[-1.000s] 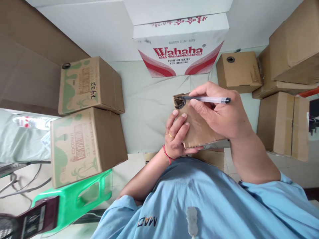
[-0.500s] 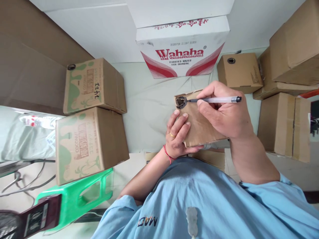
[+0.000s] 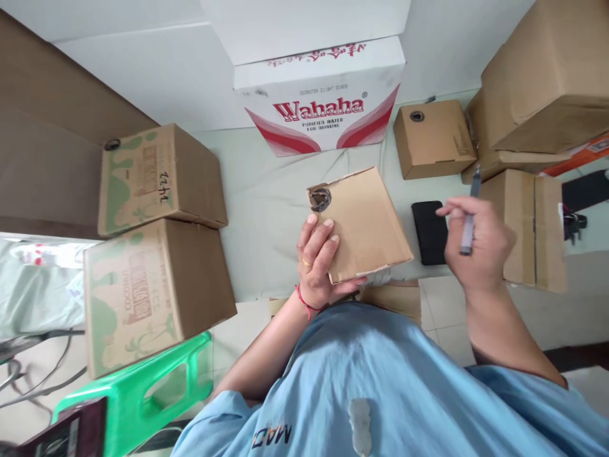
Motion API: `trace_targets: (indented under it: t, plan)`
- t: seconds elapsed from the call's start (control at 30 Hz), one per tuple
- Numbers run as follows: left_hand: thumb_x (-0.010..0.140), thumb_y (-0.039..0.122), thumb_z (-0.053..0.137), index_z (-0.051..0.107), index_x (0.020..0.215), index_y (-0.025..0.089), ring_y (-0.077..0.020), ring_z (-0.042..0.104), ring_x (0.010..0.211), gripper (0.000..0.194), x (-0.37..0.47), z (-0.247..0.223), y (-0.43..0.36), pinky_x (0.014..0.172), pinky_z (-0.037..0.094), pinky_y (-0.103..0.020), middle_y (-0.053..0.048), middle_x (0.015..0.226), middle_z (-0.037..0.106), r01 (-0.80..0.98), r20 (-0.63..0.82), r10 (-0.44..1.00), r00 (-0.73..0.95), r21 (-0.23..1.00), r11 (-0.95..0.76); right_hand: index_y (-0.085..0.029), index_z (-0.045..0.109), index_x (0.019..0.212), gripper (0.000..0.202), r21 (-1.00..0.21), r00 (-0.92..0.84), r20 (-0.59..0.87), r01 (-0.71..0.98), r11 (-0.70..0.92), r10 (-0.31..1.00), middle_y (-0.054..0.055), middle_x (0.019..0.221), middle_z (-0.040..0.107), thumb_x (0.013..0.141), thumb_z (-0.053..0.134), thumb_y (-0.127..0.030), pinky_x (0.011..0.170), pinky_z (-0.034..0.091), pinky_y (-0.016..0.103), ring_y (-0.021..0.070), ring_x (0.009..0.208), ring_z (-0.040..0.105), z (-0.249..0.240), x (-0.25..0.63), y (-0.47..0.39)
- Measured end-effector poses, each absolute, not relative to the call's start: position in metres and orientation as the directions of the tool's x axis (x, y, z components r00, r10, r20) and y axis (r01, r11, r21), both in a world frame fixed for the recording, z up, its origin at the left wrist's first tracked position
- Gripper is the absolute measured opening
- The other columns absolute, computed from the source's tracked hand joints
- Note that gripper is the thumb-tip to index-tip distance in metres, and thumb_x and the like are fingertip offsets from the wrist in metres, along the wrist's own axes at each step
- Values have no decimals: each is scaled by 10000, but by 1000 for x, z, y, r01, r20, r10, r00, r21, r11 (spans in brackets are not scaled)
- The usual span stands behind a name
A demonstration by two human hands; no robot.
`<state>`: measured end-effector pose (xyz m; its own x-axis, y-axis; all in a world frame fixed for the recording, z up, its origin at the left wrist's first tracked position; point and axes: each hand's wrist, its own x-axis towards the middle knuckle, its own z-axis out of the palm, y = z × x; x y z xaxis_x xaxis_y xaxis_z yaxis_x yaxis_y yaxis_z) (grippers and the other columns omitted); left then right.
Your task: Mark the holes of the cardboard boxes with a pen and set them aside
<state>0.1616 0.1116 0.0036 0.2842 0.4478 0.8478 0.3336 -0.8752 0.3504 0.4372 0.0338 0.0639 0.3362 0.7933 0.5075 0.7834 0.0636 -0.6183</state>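
A small cardboard box (image 3: 368, 222) is held tilted in front of my body by my left hand (image 3: 318, 260). My left fingers lie over its left side, and the thumb is under the lower edge. Near the box's upper left corner is a hole (image 3: 320, 199) ringed with black ink. Off to the right, apart from the box, my right hand (image 3: 480, 244) is closed around a pen (image 3: 468, 231) with a clear barrel. The pen's dark end points up and away from me. A black phone (image 3: 429, 232) lies on the table just left of that hand.
A white Wahaha water carton (image 3: 328, 108) stands at the back. Two coconut boxes (image 3: 200, 273) are stacked at left, above a green stool (image 3: 137, 393). On the right are a small box with a ringed hole (image 3: 435, 139) and several brown boxes (image 3: 542, 76).
My right hand has lifted the pen off the box and swung right, turning the pen upright. The phone has come into view. My left hand still holds the box; the view has shifted right.
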Motion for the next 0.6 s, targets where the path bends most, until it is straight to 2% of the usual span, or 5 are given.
trace_targets:
  t: [0.03,0.1,0.2,0.47,0.6]
  plan:
    - [1040,741,600,522,1594,258,-384,547,1565,739,161,3,113,1288,468,-633,-154,1497,676,326,851,441,285,347,-879,-211,732,1251,245,-439,223,484,898,14,846,95,1014,796,1097,543,-235,854,578,427,268,940,733,55,453,19]
    - [1034,743,605,517,1602,256,-379,549,1559,753,161,1,115,1294,462,-629,-150,1494,673,311,863,419,284,330,-891,-166,733,1324,383,-172,80,267,984,-34,960,127,990,769,1021,508,-106,830,565,434,308,965,690,38,481,-7]
    - [1008,779,606,519,1591,282,-386,555,1548,771,162,-3,118,1298,450,-642,-138,1490,670,317,869,411,277,321,-892,-129,667,1484,650,11,91,1,996,-91,996,158,1045,748,890,454,27,792,546,411,340,1033,651,20,505,-32]
    - [1022,750,611,502,1624,305,-383,529,1573,756,161,-2,116,1314,425,-651,-124,1526,651,315,861,431,270,343,-885,-65,544,1647,717,129,360,-251,932,-338,898,248,1108,750,964,343,27,904,565,489,363,1007,680,4,502,-20]
    - [1025,751,600,488,1631,307,-386,520,1581,760,159,-2,116,1314,423,-656,-129,1527,645,329,861,431,270,338,-882,-78,465,1693,631,62,469,-179,882,-466,865,296,1286,708,1076,356,-145,925,560,533,430,1167,644,9,480,-16]
